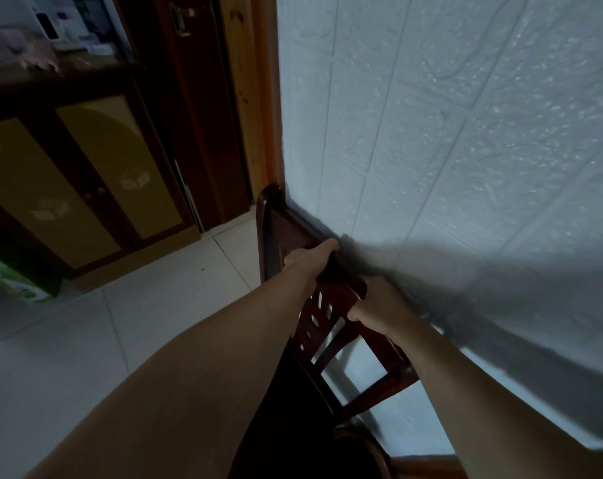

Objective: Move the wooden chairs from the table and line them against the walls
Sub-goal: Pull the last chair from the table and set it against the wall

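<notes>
A dark wooden chair (pixel 331 326) stands with its backrest close against the white textured wall (pixel 466 150). My left hand (pixel 310 259) grips the top rail of the backrest near its middle. My right hand (pixel 379 305) holds the nearer end of the same rail, right by the wall. The backrest has carved cut-outs and slats below my hands. The seat is dark and mostly hidden under my arms; the legs are out of sight.
A wooden door frame (pixel 264 98) ends the wall just past the chair. To the left stands a dark cabinet (pixel 86 188) with yellow door panels. A green and white bag (pixel 13 278) sits on the pale tiled floor (pixel 103 340).
</notes>
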{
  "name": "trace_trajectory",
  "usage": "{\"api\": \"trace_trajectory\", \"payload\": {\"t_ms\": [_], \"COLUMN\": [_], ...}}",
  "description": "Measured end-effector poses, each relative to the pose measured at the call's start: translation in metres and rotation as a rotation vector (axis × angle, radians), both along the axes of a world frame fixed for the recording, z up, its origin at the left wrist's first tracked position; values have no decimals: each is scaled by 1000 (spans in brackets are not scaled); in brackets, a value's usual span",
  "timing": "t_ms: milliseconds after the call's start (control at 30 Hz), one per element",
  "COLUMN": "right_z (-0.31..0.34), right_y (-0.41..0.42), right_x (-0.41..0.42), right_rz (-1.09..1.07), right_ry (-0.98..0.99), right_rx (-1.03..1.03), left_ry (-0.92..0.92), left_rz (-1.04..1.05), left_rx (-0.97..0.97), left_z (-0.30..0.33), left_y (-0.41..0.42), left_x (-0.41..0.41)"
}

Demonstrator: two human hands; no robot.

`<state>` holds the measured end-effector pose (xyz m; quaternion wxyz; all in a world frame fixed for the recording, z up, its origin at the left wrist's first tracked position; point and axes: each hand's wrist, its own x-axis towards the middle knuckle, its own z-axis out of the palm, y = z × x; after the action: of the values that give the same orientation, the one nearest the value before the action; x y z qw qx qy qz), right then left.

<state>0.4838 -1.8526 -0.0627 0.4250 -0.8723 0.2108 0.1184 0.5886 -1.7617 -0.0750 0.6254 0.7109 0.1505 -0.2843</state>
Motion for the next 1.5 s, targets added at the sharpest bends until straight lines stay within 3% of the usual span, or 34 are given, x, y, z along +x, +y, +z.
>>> {"api": "trace_trajectory", "payload": {"t_ms": [333,800,1067,1267,1500], "right_z": [-14,-9,17,40,55], "right_y": [13,36,54,79,135], "right_x": [-1,-10,-18,-20,-28], "right_rz": [-45,-56,-32,42,162], "right_ry": [33,-16,-22,35,20], "right_rx": [49,-332,-116,-334,-335], "left_ry": [14,-2,-76,-36,-1], "left_rz": [-29,-191,-159,-190,-140], "left_rx": [56,9,-17,50,131], "left_z": [-9,-2,18,51,75], "left_y": [11,40,66,97,176], "left_x": [-1,-10,-24,-46,-81]}}
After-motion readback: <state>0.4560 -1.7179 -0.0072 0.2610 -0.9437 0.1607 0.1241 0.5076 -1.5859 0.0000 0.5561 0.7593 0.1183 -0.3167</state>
